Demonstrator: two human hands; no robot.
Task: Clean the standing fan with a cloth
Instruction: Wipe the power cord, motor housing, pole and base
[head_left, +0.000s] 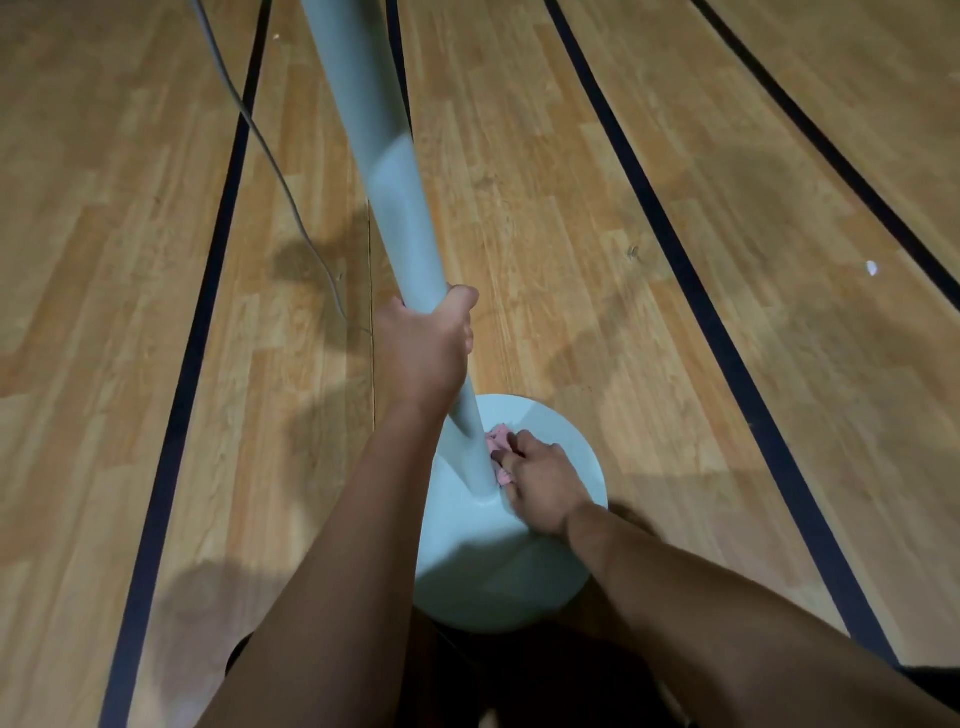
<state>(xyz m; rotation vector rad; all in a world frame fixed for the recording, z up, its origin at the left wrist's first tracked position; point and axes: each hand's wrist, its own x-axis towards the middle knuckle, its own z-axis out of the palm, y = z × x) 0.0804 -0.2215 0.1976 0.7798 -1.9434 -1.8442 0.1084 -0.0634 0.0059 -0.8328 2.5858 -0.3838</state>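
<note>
A pale blue-grey fan pole (387, 171) rises from a round base (556, 436) of the same colour on the wooden floor. My left hand (426, 348) is wrapped around the pole a short way above the base. My right hand (540, 480) presses a crumpled pink cloth (497, 441) against the foot of the pole where it meets the base. Most of the cloth is hidden under my fingers. The fan head is out of view.
A grey power cord (270, 156) trails across the floor left of the pole. Dark lines (691, 275) run along the wood-pattern floor on both sides. A small white scrap (871, 267) lies at the right. My legs are in shadow at the bottom edge.
</note>
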